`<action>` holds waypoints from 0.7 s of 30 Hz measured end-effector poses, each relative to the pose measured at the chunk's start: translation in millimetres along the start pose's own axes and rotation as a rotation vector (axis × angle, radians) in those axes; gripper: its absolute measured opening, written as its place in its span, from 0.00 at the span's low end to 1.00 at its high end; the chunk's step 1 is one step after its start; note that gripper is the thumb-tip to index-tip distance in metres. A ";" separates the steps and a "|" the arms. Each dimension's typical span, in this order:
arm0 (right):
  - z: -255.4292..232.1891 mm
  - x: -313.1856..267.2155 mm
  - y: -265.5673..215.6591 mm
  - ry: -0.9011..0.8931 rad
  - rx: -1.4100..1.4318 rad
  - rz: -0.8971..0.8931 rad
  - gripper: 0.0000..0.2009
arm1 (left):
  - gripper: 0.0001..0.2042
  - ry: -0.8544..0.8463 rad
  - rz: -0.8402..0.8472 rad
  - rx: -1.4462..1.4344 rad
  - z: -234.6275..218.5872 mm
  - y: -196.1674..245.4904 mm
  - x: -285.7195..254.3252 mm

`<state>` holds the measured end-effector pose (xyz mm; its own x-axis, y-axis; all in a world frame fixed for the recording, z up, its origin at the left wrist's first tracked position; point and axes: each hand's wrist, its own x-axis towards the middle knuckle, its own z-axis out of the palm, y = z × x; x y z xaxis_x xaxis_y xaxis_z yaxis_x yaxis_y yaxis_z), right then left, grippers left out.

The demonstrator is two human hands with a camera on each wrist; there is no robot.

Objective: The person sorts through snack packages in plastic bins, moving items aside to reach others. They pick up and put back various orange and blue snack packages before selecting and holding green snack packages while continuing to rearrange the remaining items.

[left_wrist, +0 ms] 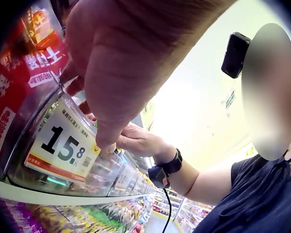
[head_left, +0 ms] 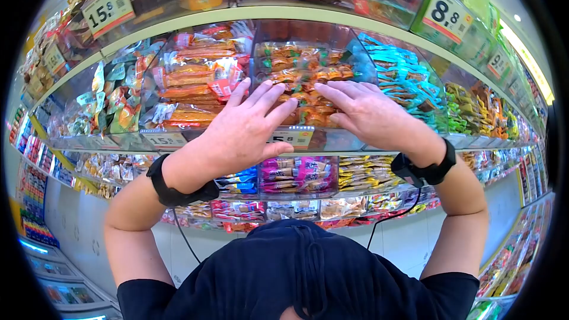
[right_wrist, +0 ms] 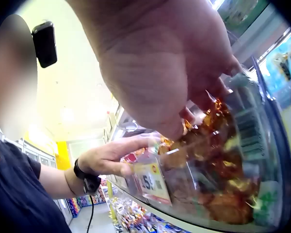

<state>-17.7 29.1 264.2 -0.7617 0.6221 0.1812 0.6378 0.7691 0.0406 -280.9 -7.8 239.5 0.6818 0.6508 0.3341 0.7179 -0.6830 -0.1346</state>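
Both hands lie over a clear bin of brown snack packets (head_left: pixel 296 62) on a shelf. The left hand (head_left: pixel 243 121) spreads its fingers across the bin's left part, thumb out near the front edge. Beside it the right hand (head_left: pixel 370 112) rests its fingertips on the packets, fingers extended. In the left wrist view the left hand (left_wrist: pixel 121 73) is at the bin's front wall, above a 15.8 price tag (left_wrist: pixel 63 145). The right wrist view shows the right hand (right_wrist: pixel 160 68) reaching over the clear wall to shiny amber packets (right_wrist: pixel 223 165); its fingertips are partly hidden.
Orange packets (head_left: pixel 189 83) fill the bin to the left, blue packets (head_left: pixel 397 71) the one to the right. An upper shelf edge (head_left: pixel 284 15) runs above the hands. Below are bins with pink packets (head_left: pixel 296 173) and yellow packets (head_left: pixel 367 172). Cables hang from both wrist cameras.
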 end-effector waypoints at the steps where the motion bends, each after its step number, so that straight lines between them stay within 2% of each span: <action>1: 3.1 -1.9 0.0 0.059 -0.005 -0.014 0.26 | 0.33 0.028 -0.006 0.006 3.2 1.4 0.0; 3: 17.1 -8.2 3.9 0.177 -0.020 -0.030 0.26 | 0.34 0.012 -0.026 0.004 3.0 4.5 -0.4; 7: 24.2 -26.7 -16.6 0.427 -0.186 0.061 0.27 | 0.35 0.048 -0.063 0.012 7.4 10.2 -2.7; 11: 53.6 -41.4 -26.9 0.367 -0.275 0.205 0.34 | 0.35 0.066 -0.069 0.019 10.2 11.0 -4.1; 15: 61.2 -41.9 -28.1 0.444 -0.234 0.223 0.35 | 0.35 0.085 -0.058 0.024 12.9 8.7 -3.2; 19: 58.2 -58.4 -30.4 0.577 -0.100 0.280 0.31 | 0.34 0.088 -0.025 -0.009 10.4 4.4 -4.0; 21: 59.4 -77.3 -24.1 0.691 -0.080 0.344 0.24 | 0.33 0.090 -0.006 -0.021 9.5 2.8 -4.0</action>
<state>19.0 -28.8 190.8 -0.2924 0.5710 0.7671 0.8518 0.5202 -0.0626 -280.3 -9.2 228.9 0.6613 0.6232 0.4174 0.7182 -0.6867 -0.1126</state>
